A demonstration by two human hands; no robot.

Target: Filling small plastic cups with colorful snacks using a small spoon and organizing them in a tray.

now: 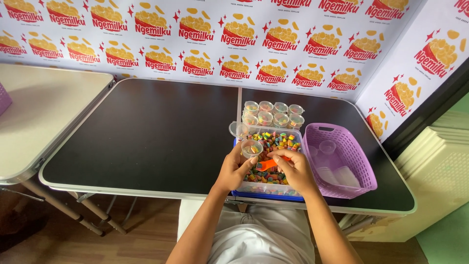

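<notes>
Landmark: clear tub of multicoloured candy pieces at the near edge of the black folding table. Left of the tub stands a beige table. At the tub's left rim, the left hand pinches a small clear cup, partly filled. Over the candy, the right hand grips an orange scoop. Behind the tub, eight lidded filled cups stand in two rows of four. Right of the tub sits one purple basket holding empty cups. Behind everything hangs a white backdrop with repeated red-and-yellow snack logos.
</notes>
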